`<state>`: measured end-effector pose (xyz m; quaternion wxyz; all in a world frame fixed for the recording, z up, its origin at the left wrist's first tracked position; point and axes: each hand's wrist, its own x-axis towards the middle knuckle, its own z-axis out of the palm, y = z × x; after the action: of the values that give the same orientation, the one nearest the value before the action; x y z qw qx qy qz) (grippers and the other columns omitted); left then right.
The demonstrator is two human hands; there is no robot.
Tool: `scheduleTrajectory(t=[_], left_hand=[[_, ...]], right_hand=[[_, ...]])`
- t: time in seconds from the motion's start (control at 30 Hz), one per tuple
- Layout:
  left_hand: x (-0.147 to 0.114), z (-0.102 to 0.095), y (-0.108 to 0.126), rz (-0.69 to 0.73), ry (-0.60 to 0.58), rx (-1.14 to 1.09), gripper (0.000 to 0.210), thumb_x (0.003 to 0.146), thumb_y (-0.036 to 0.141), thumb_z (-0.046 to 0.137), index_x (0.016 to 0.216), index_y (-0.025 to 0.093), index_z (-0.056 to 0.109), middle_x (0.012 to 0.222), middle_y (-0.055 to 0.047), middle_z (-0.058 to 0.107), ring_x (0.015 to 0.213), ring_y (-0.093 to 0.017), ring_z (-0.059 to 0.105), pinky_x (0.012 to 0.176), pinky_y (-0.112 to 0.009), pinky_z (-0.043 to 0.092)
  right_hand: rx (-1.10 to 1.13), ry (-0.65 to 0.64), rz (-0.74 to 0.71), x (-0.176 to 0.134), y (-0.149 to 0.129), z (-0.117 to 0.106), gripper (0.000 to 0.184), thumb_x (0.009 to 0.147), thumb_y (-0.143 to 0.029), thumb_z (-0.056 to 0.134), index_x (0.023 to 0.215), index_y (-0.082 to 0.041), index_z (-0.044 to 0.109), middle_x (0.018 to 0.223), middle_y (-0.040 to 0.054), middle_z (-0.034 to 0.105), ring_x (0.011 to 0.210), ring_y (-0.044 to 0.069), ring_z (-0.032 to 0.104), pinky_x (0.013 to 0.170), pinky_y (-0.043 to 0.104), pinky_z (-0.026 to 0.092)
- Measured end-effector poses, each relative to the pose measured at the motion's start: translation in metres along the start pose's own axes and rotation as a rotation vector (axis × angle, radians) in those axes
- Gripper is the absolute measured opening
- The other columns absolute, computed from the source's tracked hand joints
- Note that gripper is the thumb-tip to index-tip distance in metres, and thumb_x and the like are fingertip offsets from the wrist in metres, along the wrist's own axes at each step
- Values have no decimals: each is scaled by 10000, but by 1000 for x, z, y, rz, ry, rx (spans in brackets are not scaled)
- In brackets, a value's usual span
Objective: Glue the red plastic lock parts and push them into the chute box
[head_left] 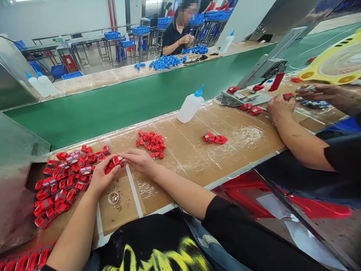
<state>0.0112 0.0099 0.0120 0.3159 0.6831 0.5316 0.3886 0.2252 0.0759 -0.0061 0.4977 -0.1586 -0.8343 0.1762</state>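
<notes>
My left hand (102, 177) grips a small red plastic part (117, 160) between thumb and fingers, above the right edge of a large pile of red and grey plastic parts (66, 184). From the other side my right hand (141, 161) meets the same part, fingertips pressed together at its edge. Whatever lies between those fingertips is too small to make out. Just below my hands a small round clear dish (113, 198) rests on a cardboard sheet (124, 210), with dark crumbs around it. A smaller heap of red pieces (152, 143) lies beyond my right hand.
A white bottle with a blue tip (189, 107) stands near the green divider (118, 113). Two red parts (214, 138) lie to the right. A co-worker's hands (282, 107) work beside a metal press (254, 90). Another person sits across, behind blue parts (166, 63).
</notes>
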Motion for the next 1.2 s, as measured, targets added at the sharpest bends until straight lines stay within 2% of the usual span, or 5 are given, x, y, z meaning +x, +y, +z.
scheduleTrajectory(t=[0.17,0.33,0.5,0.9,1.2], left_hand=[[-1,5,0,-34,1,-58,518,919,519,668,1307,176,676,1232,-98,742,1121,-286,705,1019,-412,548],[1,4,-5,46,53,4,544,912,466,703,1399,234,629,1375,-91,676,1262,-294,641,1101,-431,498],[5,-5,-4,198,-30,159,551,939,419,691,1465,306,571,1395,-70,643,1288,-265,608,1136,-414,448],[6,-2,10,91,-50,219,838,823,605,750,1547,279,483,1494,-108,575,1387,-345,525,1182,-494,390],[0,18,9,19,8,56,633,870,519,737,1444,291,596,1387,-75,637,1319,-308,577,1134,-436,437]], right_hand=[[125,-28,108,-3,-2,2,287,1062,-310,548,1284,-224,709,1037,84,688,960,180,662,864,331,564],[521,120,502,2,0,9,389,926,-514,725,1204,-242,731,1050,57,606,925,167,606,791,303,559],[1073,-205,746,6,8,6,526,851,-541,786,1200,-167,661,1007,45,647,770,116,592,667,240,530],[1119,-144,716,1,6,15,500,791,-329,860,1218,-175,650,1177,61,702,1066,161,667,1003,318,536],[967,-89,689,-3,-6,21,376,807,-406,836,1048,-155,692,1042,50,714,977,173,674,982,356,535]])
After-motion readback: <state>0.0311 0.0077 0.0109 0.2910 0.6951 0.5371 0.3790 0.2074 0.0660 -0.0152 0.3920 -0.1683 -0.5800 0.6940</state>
